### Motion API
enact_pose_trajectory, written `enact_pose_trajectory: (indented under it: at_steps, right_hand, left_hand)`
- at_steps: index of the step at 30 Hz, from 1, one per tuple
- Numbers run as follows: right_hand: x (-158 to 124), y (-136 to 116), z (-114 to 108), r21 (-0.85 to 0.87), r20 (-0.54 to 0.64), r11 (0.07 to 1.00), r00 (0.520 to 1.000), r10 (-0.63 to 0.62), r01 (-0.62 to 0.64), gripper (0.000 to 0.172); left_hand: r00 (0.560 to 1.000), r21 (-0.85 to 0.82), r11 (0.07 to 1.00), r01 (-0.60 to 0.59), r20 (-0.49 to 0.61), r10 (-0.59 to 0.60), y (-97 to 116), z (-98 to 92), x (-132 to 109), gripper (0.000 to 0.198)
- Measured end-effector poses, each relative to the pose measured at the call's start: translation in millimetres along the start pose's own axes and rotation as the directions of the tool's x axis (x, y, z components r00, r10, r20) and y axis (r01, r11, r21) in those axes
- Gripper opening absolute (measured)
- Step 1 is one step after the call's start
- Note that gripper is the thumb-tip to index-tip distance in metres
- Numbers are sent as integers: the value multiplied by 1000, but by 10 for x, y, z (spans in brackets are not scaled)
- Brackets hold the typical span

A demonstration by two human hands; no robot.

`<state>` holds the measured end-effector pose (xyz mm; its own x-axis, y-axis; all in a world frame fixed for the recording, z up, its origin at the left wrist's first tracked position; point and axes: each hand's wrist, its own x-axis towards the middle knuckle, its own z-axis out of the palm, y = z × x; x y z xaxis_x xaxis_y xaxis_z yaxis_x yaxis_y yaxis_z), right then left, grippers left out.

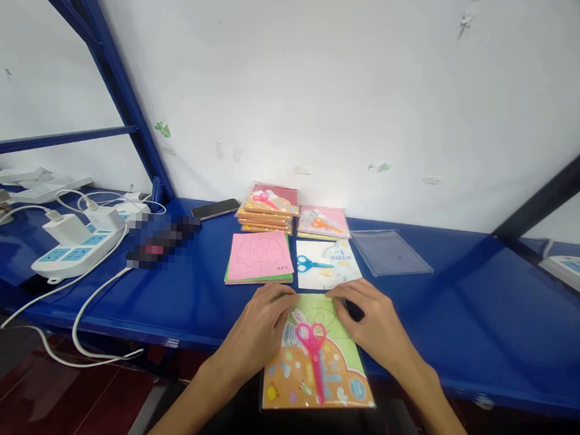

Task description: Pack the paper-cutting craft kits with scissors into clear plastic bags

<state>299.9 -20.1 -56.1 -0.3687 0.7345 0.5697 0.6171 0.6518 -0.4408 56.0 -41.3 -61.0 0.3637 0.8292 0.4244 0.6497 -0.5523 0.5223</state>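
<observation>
A clear plastic packet (343,380) with an orange and green patterned front projects over the table's front edge, pink scissors (314,352) showing at its middle. My left hand (266,318) is closed at its upper left corner, fingertips pinching the edge. At the upper right corner, my right hand (369,319) grips the same packet with bent fingers. Just beyond lie a white printed card with blue scissors (311,265) on it and a stack of coloured sheets (260,255), a pink one with a vehicle drawing on top.
A pile of similar packets (271,203) stands at the back, beside another packet (324,221) with orange scissors. A clear plastic sleeve (391,252) lies right of the card. Leftward are a phone (216,208), a white power strip (76,252) and loose cables. Blue frame bars flank the table.
</observation>
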Motion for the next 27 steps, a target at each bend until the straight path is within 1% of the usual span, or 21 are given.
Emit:
enact_pose_trajectory:
  at_steps: [3,7,10,15,19,27]
  right_hand:
    - [0,5,5,7,13,1000,1000,1,-1,21]
    - [11,-2,6,-13,36,1000,999,-8,9,20]
    - [17,-16,-4,-35,48,999,999,-6,7,19]
    - [-11,-15,-25,-32,17,999,1000,5,-4,19]
    - [-35,10,-31,-18,1,1000,1000,-1,1,22]
    - [-26,6,-32,-22,26,999,999,-23,23,27]
  left_hand:
    - [1000,-17,1000,-24,7,24,23,-27,-8,36]
    - [996,15,998,-59,69,58,117,-71,-24,28]
    - [993,43,997,-66,100,61,174,-86,-22,27]
    - [989,97,992,-78,136,64,194,-86,-16,31]
    - [988,130,989,-64,146,45,200,-78,-25,33]
    - [988,139,989,-48,151,26,222,-76,-29,33]
